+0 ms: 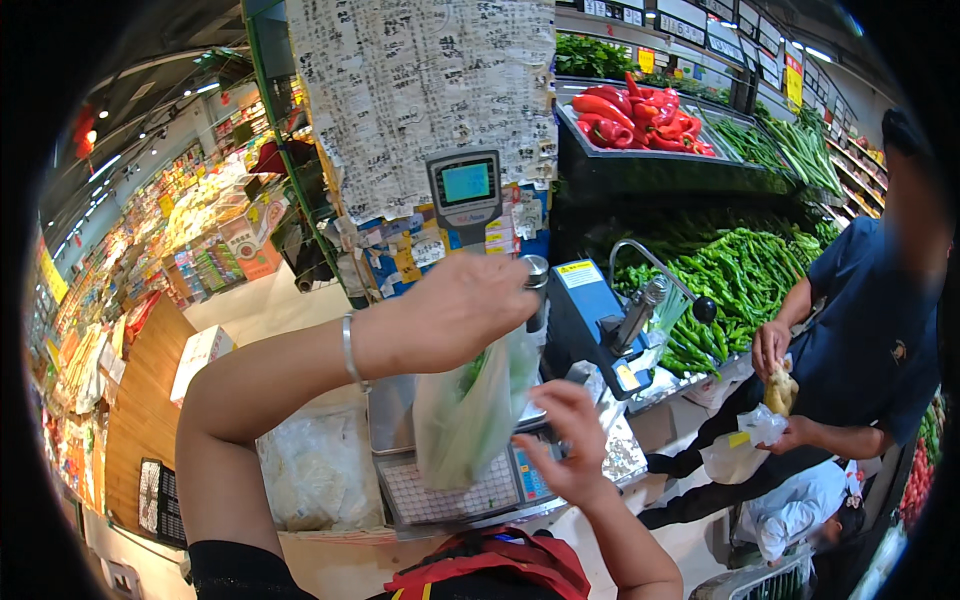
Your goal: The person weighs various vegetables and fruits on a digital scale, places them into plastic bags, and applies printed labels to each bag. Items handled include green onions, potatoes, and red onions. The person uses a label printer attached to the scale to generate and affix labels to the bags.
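Note:
My left hand [450, 315], with a metal bangle at the wrist, grips the gathered top of a translucent plastic bag [461, 435]. Green vegetables show through the plastic, though their kind is unclear. The bag hangs in front of a weighing scale, over its key panel [442, 495]. My right hand [566, 442] is just right of the bag, fingers apart and slightly blurred, holding nothing. Behind my left hand rises the scale's lit display [465, 184] on a post. A blue and black bag-sealing device [592, 307] stands to the right.
Plastic bags [322, 465] lie in a box left of the scale. Green peppers [720, 292] and red peppers [637, 116] fill shelves at the right. A person [862, 330] in a dark shirt holds a bag and a yellowish item; another person [802, 502] bends lower right.

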Demonstrator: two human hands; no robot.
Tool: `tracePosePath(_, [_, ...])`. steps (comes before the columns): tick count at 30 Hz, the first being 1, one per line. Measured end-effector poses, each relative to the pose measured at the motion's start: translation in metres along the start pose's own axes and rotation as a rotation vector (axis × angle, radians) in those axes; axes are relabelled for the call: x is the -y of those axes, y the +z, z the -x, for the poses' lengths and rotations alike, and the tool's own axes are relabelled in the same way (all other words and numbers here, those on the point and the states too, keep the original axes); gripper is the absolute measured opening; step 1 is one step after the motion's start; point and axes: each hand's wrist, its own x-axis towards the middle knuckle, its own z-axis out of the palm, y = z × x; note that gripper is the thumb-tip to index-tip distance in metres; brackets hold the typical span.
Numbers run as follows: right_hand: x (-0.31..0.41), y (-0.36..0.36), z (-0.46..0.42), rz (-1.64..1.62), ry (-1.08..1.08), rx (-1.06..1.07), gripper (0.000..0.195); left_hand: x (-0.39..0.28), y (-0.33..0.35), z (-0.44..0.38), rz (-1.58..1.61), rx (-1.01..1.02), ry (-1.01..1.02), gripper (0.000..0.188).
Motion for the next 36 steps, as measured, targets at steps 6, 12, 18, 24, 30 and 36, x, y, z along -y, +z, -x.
tracePosePath(6, [-0.011,-0.041,-0.015,-0.524,0.266,-0.347,0.120,-0.050,-0.027,-0.040,0.752,-0.241,0.080,0.027])
tracePosePath(12, [0.029,-0.025,0.012,-0.420,0.476,-0.095,0.108,-0.070,-0.005,-0.082,0.816,-0.249,0.187,0.031])
tracePosePath(18, [0.024,-0.059,0.054,0.084,0.744,-0.239,0.031,-0.095,0.030,-0.106,1.065,-0.145,0.100,0.031])
tracePosePath(24, [-0.038,-0.073,0.111,0.430,0.662,-0.274,0.020,-0.122,0.103,-0.117,1.426,0.186,-0.083,0.025])
tracePosePath(30, [-0.114,-0.081,0.124,0.743,0.353,-0.391,0.016,-0.132,0.149,-0.130,2.048,0.224,-0.593,0.025])
tracePosePath(36, [-0.171,-0.091,0.104,0.371,0.787,-0.379,0.014,-0.108,0.184,-0.139,2.164,-0.105,-0.656,0.024])
